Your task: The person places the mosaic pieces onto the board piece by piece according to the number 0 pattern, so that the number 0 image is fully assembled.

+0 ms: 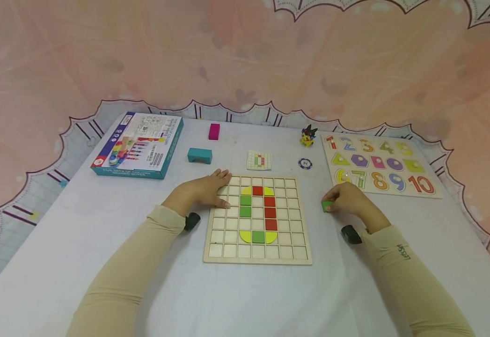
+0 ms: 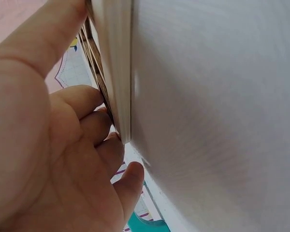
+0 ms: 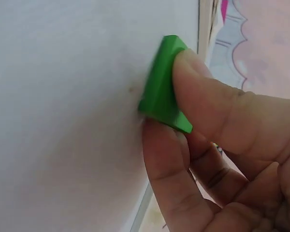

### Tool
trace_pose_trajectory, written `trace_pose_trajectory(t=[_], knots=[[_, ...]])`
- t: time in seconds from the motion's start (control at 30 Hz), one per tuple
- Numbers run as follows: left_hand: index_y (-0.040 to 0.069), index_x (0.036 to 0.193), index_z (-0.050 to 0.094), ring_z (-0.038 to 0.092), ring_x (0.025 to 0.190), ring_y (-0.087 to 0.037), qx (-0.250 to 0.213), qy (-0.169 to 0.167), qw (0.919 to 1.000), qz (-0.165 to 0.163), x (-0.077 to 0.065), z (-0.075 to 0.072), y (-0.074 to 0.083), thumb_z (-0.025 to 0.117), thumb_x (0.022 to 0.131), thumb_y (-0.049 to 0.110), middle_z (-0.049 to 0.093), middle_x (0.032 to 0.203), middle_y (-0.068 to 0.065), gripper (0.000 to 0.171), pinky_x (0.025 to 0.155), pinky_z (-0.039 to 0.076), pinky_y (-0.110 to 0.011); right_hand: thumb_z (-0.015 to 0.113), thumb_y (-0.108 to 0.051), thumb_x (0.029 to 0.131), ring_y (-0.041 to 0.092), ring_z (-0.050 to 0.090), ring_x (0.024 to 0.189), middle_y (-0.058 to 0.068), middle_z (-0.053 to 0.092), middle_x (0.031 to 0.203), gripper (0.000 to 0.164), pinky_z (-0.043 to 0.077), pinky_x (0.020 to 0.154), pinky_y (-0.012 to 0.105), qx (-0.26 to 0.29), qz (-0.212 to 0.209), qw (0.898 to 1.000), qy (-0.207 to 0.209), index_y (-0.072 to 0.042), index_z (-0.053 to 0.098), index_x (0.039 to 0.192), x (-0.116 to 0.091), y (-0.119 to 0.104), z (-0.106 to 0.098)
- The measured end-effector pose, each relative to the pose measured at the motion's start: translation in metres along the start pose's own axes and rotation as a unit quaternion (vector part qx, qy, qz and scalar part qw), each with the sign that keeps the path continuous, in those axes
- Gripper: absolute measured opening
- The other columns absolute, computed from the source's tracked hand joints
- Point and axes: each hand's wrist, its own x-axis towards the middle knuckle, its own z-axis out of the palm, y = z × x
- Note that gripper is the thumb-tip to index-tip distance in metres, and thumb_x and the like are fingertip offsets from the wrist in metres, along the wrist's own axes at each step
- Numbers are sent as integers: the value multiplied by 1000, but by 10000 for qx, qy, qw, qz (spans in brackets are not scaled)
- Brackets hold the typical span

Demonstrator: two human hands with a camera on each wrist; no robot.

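A wooden grid board (image 1: 215,252) lies flat on the table. Red square tiles (image 1: 270,212), green ones (image 1: 259,237) and rounded yellow corner pieces (image 1: 246,236) sit in its cells in a ring-like figure. My left hand (image 1: 204,189) rests on the board's upper left edge, thumb and fingers spread; the left wrist view has the board's side (image 2: 118,72) beside the fingers. Right of the board, my right hand (image 1: 347,201) pinches a green square block (image 3: 162,79) between thumb and fingers, at the white tabletop. A small pattern card (image 1: 259,160) lies behind the board.
A number-and-shape puzzle board (image 1: 381,164) lies at the right, beyond my right hand. Behind stand a small yellow figure (image 1: 308,136) and a round chip (image 1: 305,163). Toward the left are a teal block (image 1: 200,155), a magenta block (image 1: 214,131) and a toy box (image 1: 139,145).
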Motion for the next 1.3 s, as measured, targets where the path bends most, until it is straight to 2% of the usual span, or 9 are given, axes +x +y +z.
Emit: trace_pose_trajectory(t=[0.17, 0.4, 0.5, 0.73, 1.1, 1.3], knots=[[7, 148, 7, -6, 142, -29, 15, 2, 10000, -15, 1, 1, -1, 65, 84, 39, 3, 156, -11, 92, 115, 6, -47, 71, -10, 77, 22, 54, 84, 11, 67, 92, 20, 45, 73, 33, 59, -94, 9999, -38, 0, 71, 95, 2, -4, -1], [8, 149, 6, -6, 143, -29, 59, -7, 10000, 0, 2, 0, -1, 64, 84, 40, 3, 156, -10, 92, 115, 6, -47, 67, -6, 81, 12, 55, 78, 12, 67, 93, 22, 48, 67, 23, 695, -269, 9972, -108, 4, 68, 100, 3, -16, -1], [7, 148, 7, -5, 142, -30, 93, 2, 9999, 44, 1, 0, -1, 64, 85, 39, 3, 155, -12, 92, 115, 6, -47, 67, -6, 81, 11, 55, 78, 12, 68, 94, 22, 49, 68, 22, 852, -406, 9954, -180, 5, 68, 100, 4, -25, 2], [7, 148, 6, -6, 142, -29, 76, -30, 10000, 31, -1, -1, -1, 64, 85, 38, 3, 155, -12, 92, 115, 6, -47, 68, -5, 79, 14, 51, 74, 3, 59, 78, 20, 47, 66, 23, 1161, -649, 9895, -568, 4, 68, 97, 11, -53, 17], [7, 148, 6, -6, 142, -29, 26, -49, 10000, 34, -2, -3, 1, 64, 85, 37, 3, 155, -11, 91, 115, 6, -46, 72, -5, 76, 14, 50, 73, 1, 59, 73, 14, 42, 67, 24, 1015, -1188, 9828, -989, -1, 69, 90, 24, -103, 45], [7, 148, 7, -6, 142, -29, 51, -57, 10000, 24, -3, -3, 2, 64, 85, 38, 3, 155, -12, 91, 115, 7, -47, 71, -2, 76, 11, 52, 69, 1, 59, 72, 14, 47, 63, 21, 1193, -1168, 9775, -1292, 0, 69, 90, 27, -126, 59]])
